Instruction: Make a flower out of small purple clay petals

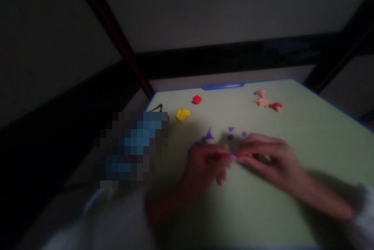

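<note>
My left hand and my right hand meet above the table, fingertips pinched together. Between them shows a tiny bit of purple modelling clay, blurred and mostly covered by the fingers. Just beyond my left hand stands a pointed purple clay piece, and more purple clay is partly hidden behind that hand. A flat purple triangle, a small dark purple lump and a paler purple bit lie beyond the fingertips, near my right hand.
Farther back on the pale table sit a yellow clay lump and a red clay lump. At the back right are peach clay shapes and a red-and-peach piece. A pixelated blue patch covers the left edge.
</note>
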